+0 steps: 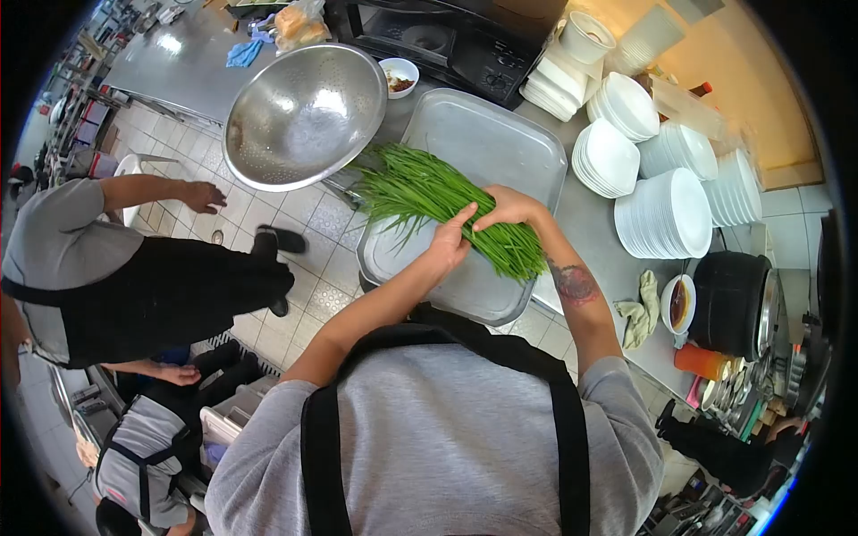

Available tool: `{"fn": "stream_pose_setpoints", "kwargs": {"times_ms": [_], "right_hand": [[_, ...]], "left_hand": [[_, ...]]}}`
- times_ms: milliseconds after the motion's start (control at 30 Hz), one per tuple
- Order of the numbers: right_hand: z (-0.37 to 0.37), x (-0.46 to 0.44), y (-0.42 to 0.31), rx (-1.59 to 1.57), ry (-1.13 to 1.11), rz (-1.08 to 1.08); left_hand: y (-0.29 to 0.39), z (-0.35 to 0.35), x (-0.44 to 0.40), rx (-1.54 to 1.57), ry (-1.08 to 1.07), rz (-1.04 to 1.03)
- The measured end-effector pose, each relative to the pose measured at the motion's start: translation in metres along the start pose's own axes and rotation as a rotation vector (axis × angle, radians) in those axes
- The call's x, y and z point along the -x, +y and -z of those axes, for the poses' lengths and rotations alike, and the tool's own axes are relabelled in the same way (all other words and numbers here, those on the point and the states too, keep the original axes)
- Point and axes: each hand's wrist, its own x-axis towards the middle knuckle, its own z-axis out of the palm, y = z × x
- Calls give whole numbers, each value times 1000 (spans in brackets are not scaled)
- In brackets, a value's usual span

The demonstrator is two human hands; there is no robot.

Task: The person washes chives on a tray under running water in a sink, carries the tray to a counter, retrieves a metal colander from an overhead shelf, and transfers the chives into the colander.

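Note:
A thick bunch of long green stalks lies across a large metal tray, with its leafy ends past the tray's left edge. My left hand is closed round the middle of the bunch from the near side. Just right of it, my right hand grips the same bunch from above, fingers wrapped over the stalks. The two hands are very close together. A big perforated steel bowl stands tilted at the tray's upper left.
Stacks of white plates, a cloth, a sauce bowl and a black pot stand right. A small bowl and black oven are behind. A co-worker stands left; others are lower left and lower right.

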Motion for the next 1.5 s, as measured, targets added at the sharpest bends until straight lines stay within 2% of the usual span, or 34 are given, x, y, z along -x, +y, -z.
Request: {"fn": "stream_pose_setpoints", "kwargs": {"times_ms": [67,133,267,367,467,600,667,767,933,1167,1267,1367,1400,1500], "right_hand": [[-2,3,3,-20,29,21],[-3,3,8,-36,37,15],[-7,10,11,-127,80,147],[6,29,2,-196,119,165],[21,53,-1,-176,249,192],[38,89,-42,-162,419,186],[43,97,-47,-180,550,254],[55,103,-64,-216,611,284],[51,91,-84,-234,631,357],[52,84,-91,-219,642,335],[56,81,-94,-243,576,331],[52,84,-103,-201,634,361],[52,84,-99,-210,649,422],[49,82,-92,-204,641,324]], "left_hand": [[-3,-4,2,-79,-10,-72],[-2,-8,6,-237,83,-119],[-8,-23,23,-510,124,-289],[-19,-36,27,-511,-107,-385],[-33,-63,36,-501,-239,-661],[-18,-116,78,-687,-242,-914],[-9,-137,91,-654,-297,-939],[-1,-155,94,-625,-384,-933],[18,-157,94,-650,-367,-968],[29,-154,93,-709,-382,-986],[35,-153,91,-794,-368,-1018],[33,-155,95,-718,-359,-960],[32,-156,97,-715,-353,-1023],[30,-153,94,-677,-354,-934]]}}
